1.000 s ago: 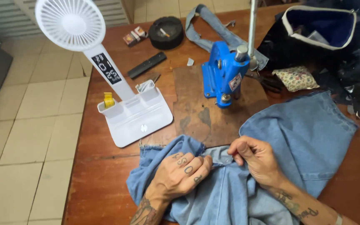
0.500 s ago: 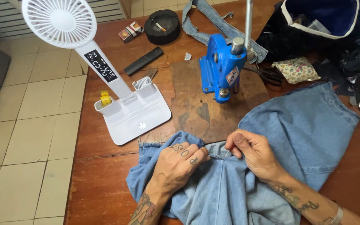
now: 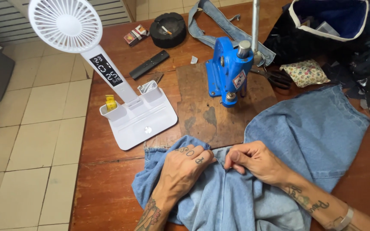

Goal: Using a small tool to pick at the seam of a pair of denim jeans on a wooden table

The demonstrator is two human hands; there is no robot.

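A light blue denim garment [image 3: 305, 128] lies crumpled on a brown wooden table [image 3: 108, 184]. My left hand [image 3: 185, 164] is closed on a fold at the garment's upper edge, knuckles up. My right hand [image 3: 255, 160] pinches the same edge just to the right, fingers curled into the cloth. Both hands almost touch each other. A blue hand press [image 3: 228, 70] with a metal lever stands on a worn wooden board [image 3: 202, 113] just beyond the hands.
A white desk fan [image 3: 65, 21] on a white tray base [image 3: 142, 122] stands at the left. Farther back lie a black remote [image 3: 149, 64], a black ashtray [image 3: 168, 29], a denim strap [image 3: 219, 32], scissors [image 3: 277, 79], a floral pincushion [image 3: 307, 72] and a dark bag [image 3: 330, 21]. Tiled floor lies left.
Both hands have stayed gripping the denim edge, shifting it slightly. The view has drifted a little; the press and fan sit in much the same places.
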